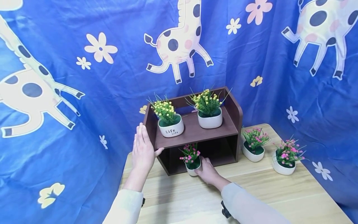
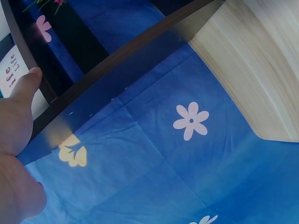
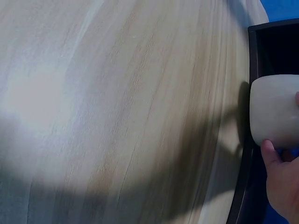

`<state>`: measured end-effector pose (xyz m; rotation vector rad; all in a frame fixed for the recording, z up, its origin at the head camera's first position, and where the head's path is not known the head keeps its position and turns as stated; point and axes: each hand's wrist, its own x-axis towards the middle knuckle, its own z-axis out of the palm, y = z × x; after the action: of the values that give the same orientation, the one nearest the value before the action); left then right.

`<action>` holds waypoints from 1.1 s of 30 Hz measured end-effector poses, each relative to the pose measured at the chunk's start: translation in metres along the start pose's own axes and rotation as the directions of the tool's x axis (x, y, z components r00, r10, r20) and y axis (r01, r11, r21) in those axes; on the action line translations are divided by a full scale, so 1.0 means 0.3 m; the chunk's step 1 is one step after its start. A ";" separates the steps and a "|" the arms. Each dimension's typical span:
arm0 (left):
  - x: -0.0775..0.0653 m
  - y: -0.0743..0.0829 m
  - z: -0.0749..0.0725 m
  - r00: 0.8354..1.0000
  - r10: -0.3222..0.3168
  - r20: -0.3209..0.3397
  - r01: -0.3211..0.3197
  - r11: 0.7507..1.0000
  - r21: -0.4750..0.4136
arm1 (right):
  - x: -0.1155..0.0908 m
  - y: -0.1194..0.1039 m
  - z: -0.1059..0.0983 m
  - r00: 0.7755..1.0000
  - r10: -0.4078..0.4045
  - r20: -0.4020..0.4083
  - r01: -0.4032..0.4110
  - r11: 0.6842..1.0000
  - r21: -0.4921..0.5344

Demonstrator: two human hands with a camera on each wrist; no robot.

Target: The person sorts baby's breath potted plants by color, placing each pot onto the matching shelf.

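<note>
A dark brown two-tier shelf (image 1: 193,137) stands on the wooden table. My left hand (image 1: 143,152), fingers straight, rests along its left side panel; in the left wrist view the thumb (image 2: 29,84) lies over the front edge. At the mouth of the lower compartment, my right hand (image 1: 208,172) grips the right side of a white pot of pink flowers (image 1: 193,171). The right wrist view shows that pot's white wall (image 3: 273,112) with fingers against it. Up on the top board sit two white pots of yellow flowers, one lettered "Life" (image 1: 171,129), the other plain (image 1: 210,120).
Right of the shelf, two more white pots of pink flowers, a nearer-in one (image 1: 254,154) and an outer one (image 1: 283,168), stand on the table (image 1: 251,189). A blue curtain (image 1: 123,93) printed with giraffes and flowers surrounds the table's back and sides.
</note>
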<state>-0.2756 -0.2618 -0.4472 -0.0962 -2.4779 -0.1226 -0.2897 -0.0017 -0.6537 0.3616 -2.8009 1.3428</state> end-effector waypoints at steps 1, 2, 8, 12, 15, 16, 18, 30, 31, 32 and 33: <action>0.000 0.002 0.001 1.000 0.001 -0.002 -0.001 1.000 -0.002 | 0.001 -0.001 -0.001 1.000 0.005 -0.004 -0.005 1.000 0.002; 0.000 0.005 0.001 1.000 0.002 -0.005 -0.002 1.000 -0.005 | 0.002 -0.002 -0.002 1.000 0.002 -0.009 -0.002 1.000 0.003; -0.004 0.012 0.002 1.000 0.001 -0.028 -0.001 1.000 -0.008 | 0.010 -0.011 -0.002 0.999 -0.019 -0.041 0.019 1.000 0.007; -0.003 0.017 0.010 1.000 0.000 -0.018 -0.001 1.000 -0.011 | 0.021 -0.015 0.004 0.998 -0.013 -0.056 0.013 1.000 -0.011; -0.001 0.024 0.014 1.000 0.008 -0.019 -0.009 1.000 -0.016 | 0.032 -0.021 0.006 0.998 -0.003 -0.059 0.003 1.000 -0.014; 0.000 0.026 0.015 1.000 0.012 -0.022 -0.012 1.000 -0.014 | 0.037 -0.023 0.006 0.998 0.002 -0.057 -0.003 1.000 -0.015; 0.003 0.030 0.016 1.000 0.016 -0.027 -0.016 1.000 -0.013 | 0.047 -0.032 0.007 0.998 0.019 -0.055 -0.019 1.000 -0.002; 0.001 0.001 0.002 0.999 0.029 -0.043 -0.029 1.000 -0.001 | 0.095 -0.096 0.061 0.995 0.099 -0.028 -0.098 0.994 0.045; 0.000 -0.001 0.004 0.999 0.030 -0.039 -0.030 1.000 0.003 | 0.096 -0.099 0.066 0.994 0.104 -0.030 -0.102 0.993 0.052; -0.001 -0.003 0.005 0.999 0.034 -0.038 -0.034 0.999 0.000 | 0.096 -0.100 0.069 0.993 0.111 -0.033 -0.109 0.992 0.063; -0.002 -0.004 0.007 0.999 0.035 -0.037 -0.035 0.999 -0.003 | 0.097 -0.100 0.071 0.993 0.116 -0.037 -0.113 0.991 0.070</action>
<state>-0.2766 -0.2628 -0.4493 -0.1377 -2.4377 -0.1131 -0.3098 -0.0421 -0.6409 0.1745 -2.7873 1.4522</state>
